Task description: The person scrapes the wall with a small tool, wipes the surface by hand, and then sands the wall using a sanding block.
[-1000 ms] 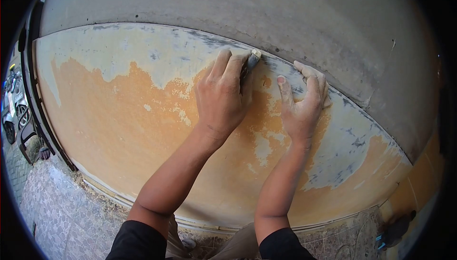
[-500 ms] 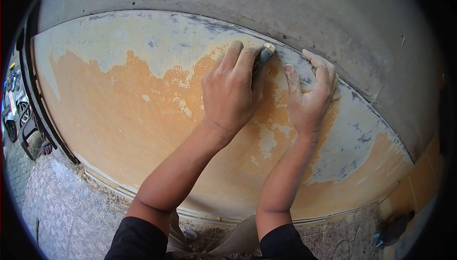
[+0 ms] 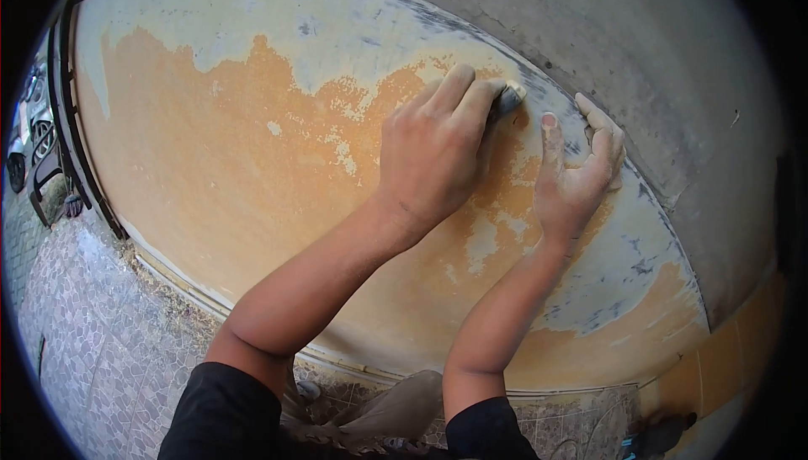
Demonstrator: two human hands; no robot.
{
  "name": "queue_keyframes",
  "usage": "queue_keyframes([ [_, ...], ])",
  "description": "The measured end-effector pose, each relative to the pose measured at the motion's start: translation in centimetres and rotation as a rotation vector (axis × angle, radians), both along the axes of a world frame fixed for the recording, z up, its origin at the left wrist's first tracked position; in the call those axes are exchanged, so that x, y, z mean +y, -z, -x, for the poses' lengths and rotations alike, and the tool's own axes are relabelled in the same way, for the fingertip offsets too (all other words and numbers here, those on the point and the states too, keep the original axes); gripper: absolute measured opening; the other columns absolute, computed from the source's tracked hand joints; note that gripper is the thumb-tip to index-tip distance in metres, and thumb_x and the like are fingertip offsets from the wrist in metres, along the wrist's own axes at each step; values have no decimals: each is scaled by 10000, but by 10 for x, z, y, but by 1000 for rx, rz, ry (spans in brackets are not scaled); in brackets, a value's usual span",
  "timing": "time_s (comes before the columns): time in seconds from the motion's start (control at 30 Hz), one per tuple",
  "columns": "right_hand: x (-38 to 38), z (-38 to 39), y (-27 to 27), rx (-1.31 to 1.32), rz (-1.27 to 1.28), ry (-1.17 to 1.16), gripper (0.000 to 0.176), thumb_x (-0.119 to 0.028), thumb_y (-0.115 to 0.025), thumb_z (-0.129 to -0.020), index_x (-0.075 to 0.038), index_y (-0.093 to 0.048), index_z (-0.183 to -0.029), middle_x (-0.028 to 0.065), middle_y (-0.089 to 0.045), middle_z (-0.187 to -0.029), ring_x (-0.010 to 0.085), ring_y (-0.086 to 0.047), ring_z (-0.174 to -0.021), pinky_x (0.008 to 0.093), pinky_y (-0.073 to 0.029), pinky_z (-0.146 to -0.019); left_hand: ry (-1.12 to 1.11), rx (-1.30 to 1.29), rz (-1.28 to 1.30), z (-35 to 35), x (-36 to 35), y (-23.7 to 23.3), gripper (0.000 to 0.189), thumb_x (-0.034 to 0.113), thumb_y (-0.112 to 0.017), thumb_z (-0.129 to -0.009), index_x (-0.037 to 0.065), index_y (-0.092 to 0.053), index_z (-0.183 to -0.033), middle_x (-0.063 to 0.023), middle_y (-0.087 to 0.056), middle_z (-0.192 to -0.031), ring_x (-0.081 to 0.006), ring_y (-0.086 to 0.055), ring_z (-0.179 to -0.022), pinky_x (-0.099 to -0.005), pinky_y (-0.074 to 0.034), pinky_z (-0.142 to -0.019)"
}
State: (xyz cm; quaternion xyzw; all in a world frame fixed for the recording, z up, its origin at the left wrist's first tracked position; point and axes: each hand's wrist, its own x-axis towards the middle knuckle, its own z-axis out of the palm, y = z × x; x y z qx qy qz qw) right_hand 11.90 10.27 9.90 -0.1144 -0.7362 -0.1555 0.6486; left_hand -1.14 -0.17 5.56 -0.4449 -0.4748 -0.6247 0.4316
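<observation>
My left hand [image 3: 438, 148] is closed around a dark scraper-like tool [image 3: 507, 100] with a pale tip, held against the wall panel [image 3: 236, 140] near its upper edge. The panel shows orange paint with pale, flaked patches and grey streaks along the rim. To the right, my right hand [image 3: 581, 165] rests at the panel's edge, its thumb apart on the pale surface and its fingers bent over the rim. It holds no tool that I can see. Pale dust coats the fingers of both hands.
A grey surface [image 3: 665, 64] lies beyond the panel's edge. At the left are a dark metal frame [image 3: 71, 123] and a parked vehicle [image 3: 40, 127]. Patterned tile floor [image 3: 109, 334] lies below, and a dark object [image 3: 661, 436] is at the lower right.
The view has shifted, so the panel's left part sits higher. Both hands appear further right in the picture, still in much the same places on the panel, the tool still in my left hand.
</observation>
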Motion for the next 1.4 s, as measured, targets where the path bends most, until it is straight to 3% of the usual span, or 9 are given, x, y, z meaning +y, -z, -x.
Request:
queue_keyframes([
  [0.1, -1, -1, 1, 24, 4, 35, 420, -357, -796, -898, -132, -689, -1235, 61, -632, -1164, 302, -554, -1174, 463, -359, -1053, 13, -67, 141, -10, -18, 53, 205, 100, -744, -881, 85, -710, -1082, -100, -609, -856, -316, -658, -740, -405, -514, -615],
  [0.23, 1, -2, 0, -2, -12, 26, 422, -356, -793, -902, -125, -686, -1239, 63, -632, -1165, 303, -554, -1173, 469, -365, -1049, 10, -39, 150, 2, -12, 13, 194, 112, -745, -885, 87, -709, -1074, -90, -612, -865, -311, -656, -739, -404, -513, -614],
  [0.3, 1, -1, -1, 7, -16, 25, 425, -355, -794, -901, -122, -685, -1240, 63, -632, -1164, 302, -554, -1173, 471, -367, -1047, -30, 20, -46, 17, 0, -23, 177, 124, -746, -890, 89, -706, -1059, -78, -612, -868, -299, -651, -730, -401, -510, -606],
  [0.4, 2, -1, -1, -2, -25, 15, 423, -350, -796, -900, -120, -684, -1238, 62, -631, -1161, 302, -554, -1173, 472, -371, -1047, -91, 27, -112, 12, 5, -26, 173, 127, -747, -886, 89, -703, -1049, -77, -614, -870, -295, -651, -730, -396, -510, -605],
  [0.57, -1, 1, 1, 22, -2, 41, 413, -346, -796, -902, -121, -685, -1230, 61, -631, -1161, 298, -554, -1170, 464, -373, -1048, -5, -76, 129, -8, -11, 52, 171, 134, -736, -889, 99, -701, -1053, -74, -621, -875, -296, -650, -731, -402, -511, -600],
  [0.83, -3, 0, 0, 18, 1, 16, 406, -335, -798, -899, -120, -683, -1224, 59, -631, -1154, 299, -557, -1162, 461, -372, -1045, -50, 33, -82, 14, 1, -37, 211, 66, -741, -870, 74, -705, -1078, -91, -611, -853, -306, -665, -726, -393, -512, -596],
  [1.03, -4, 0, 1, 17, 4, 44, 407, -326, -799, -896, -117, -681, -1225, 62, -627, -1151, 301, -554, -1154, 463, -373, -1041, -32, -36, 180, -11, -12, 56, 215, 59, -757, -862, 68, -714, -1072, -93, -618, -853, -294, -655, -706, -388, -506, -596],
  [1.27, -3, -3, -1, -6, 26, -32, 418, -318, -806, -888, -115, -677, -1230, 71, -626, -1157, 303, -549, -1154, 460, -380, -1039, -43, 22, -45, 11, 1, -42, 208, 112, -783, -862, 50, -711, -1046, -90, -630, -850, -284, -649, -691, -389, -506, -617],
  [1.4, -2, -2, 0, -6, -2, -7, 417, -317, -805, -890, -115, -677, -1231, 73, -628, -1155, 308, -549, -1154, 461, -382, -1038, -54, -7, -40, 3, -3, -9, 205, 114, -778, -864, 62, -713, -1051, -88, -631, -855, -291, -650, -696, -387, -508, -609],
])
